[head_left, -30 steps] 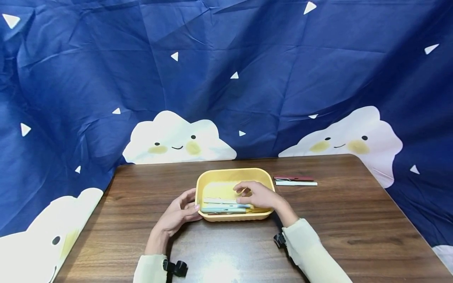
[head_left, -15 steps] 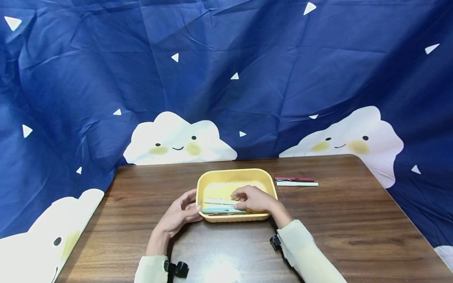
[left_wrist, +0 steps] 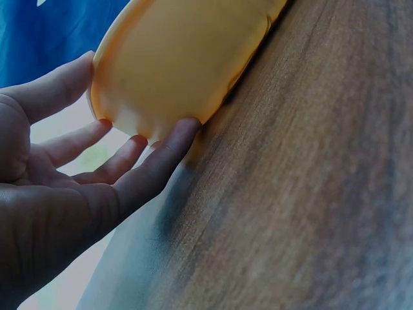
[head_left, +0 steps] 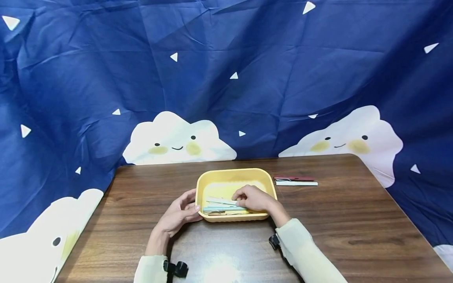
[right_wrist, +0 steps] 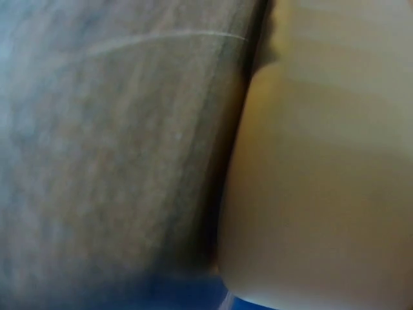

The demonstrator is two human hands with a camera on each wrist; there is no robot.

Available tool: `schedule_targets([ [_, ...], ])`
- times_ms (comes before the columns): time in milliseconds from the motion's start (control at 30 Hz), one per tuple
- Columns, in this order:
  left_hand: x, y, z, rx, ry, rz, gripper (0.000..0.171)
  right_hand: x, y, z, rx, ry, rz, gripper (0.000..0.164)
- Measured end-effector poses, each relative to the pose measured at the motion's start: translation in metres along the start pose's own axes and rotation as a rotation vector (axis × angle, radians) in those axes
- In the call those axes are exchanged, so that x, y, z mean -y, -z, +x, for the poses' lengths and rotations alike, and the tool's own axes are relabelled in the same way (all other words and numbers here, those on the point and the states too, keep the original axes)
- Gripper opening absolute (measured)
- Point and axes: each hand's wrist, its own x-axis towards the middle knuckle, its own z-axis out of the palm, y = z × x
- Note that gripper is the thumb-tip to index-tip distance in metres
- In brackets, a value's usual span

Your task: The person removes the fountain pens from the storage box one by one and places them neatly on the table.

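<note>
A yellow plastic bin (head_left: 233, 175) sits on the table with several pens lying along its front side. My left hand (head_left: 180, 212) holds the bin's left end, thumb by the front corner. In the left wrist view, the fingertips of this left hand (left_wrist: 84, 174) press the outer wall of the bin (left_wrist: 174, 64). Inside the bin, my right hand (head_left: 255, 198) pinches the right end of a slightly slanted white pen (head_left: 221, 201); the fingertips are partly hidden. Below it lie a light blue pen (head_left: 221, 209) and a yellow pen (head_left: 235, 212).
Right of the bin, a dark red pen (head_left: 301, 179) and a white capped pen (head_left: 301, 183) lie side by side on the brown wooden table (head_left: 354, 220). A blue cloth (head_left: 219, 94) with clouds hangs behind. The right wrist view is blurred, showing the bin's outer wall (right_wrist: 322, 194).
My right hand has moved left and down among the pens and now pinches the white pen, which has tilted. More of the yellow pen shows. My left hand stays on the bin.
</note>
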Motion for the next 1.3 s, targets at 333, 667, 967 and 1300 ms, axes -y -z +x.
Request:
schedule_targets([
  [333, 0.0, -0.0012, 0.0003, -0.001, -0.001, -0.01, 0.069, 0.0019, 0.0011, 0.0001, -0.029, -0.021, -0.083, 0.015],
  [667, 0.0015, -0.0003, 0.0011, 0.011, -0.001, -0.007, 0.066, 0.0006, 0.0, -0.0004, -0.026, -0.02, -0.122, 0.015],
  [967, 0.0013, 0.0008, 0.0014, 0.002, -0.001, -0.007, 0.065, 0.0023, -0.0002, 0.0004, -0.022, -0.045, -0.133, 0.017],
  [1300, 0.0006, 0.0002, 0.0004, 0.01, -0.002, -0.01, 0.067, 0.0, 0.0026, -0.0006, -0.046, -0.032, -0.116, 0.017],
])
